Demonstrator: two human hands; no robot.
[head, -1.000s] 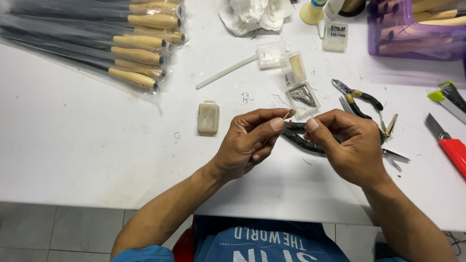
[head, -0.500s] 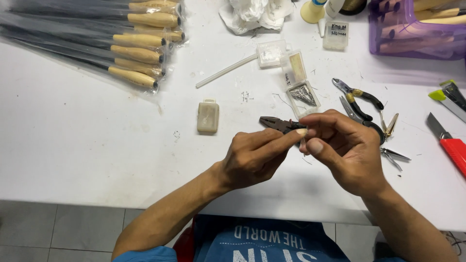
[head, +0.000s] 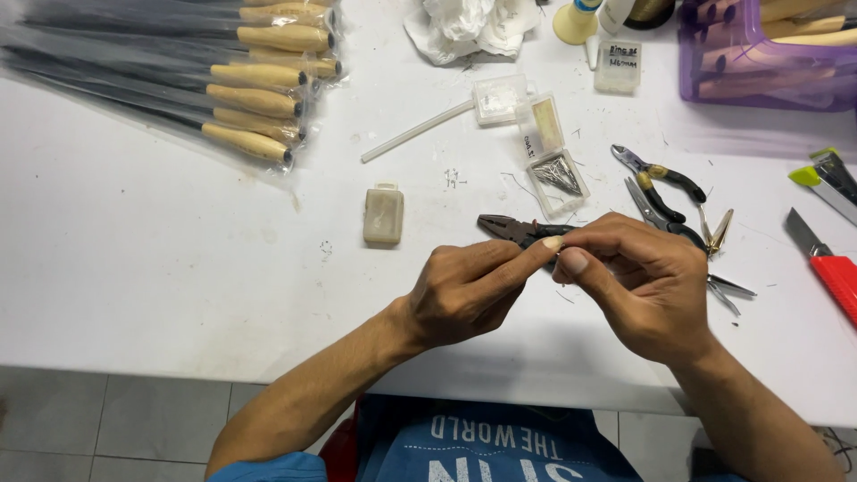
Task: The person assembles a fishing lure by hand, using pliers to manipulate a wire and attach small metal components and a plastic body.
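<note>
My left hand and my right hand meet fingertip to fingertip above the white table. Between thumbs and forefingers they pinch a small thin piece, too small to identify. Just behind the fingertips are dark pliers, jaws pointing left. Their handles run under my right hand, and I cannot tell whether that hand touches them. An open clear box of pointed metal tips lies a little beyond the pliers.
A small cream box sits left of the pliers. Wooden-handled tools in plastic sleeves lie far left. More pliers and cutters, a red utility knife, a purple basket, crumpled tissue and a white tube surround the spot.
Both hands have drawn slightly toward me while staying pinched together, and the dark pliers' jaws now show behind the fingertips.
</note>
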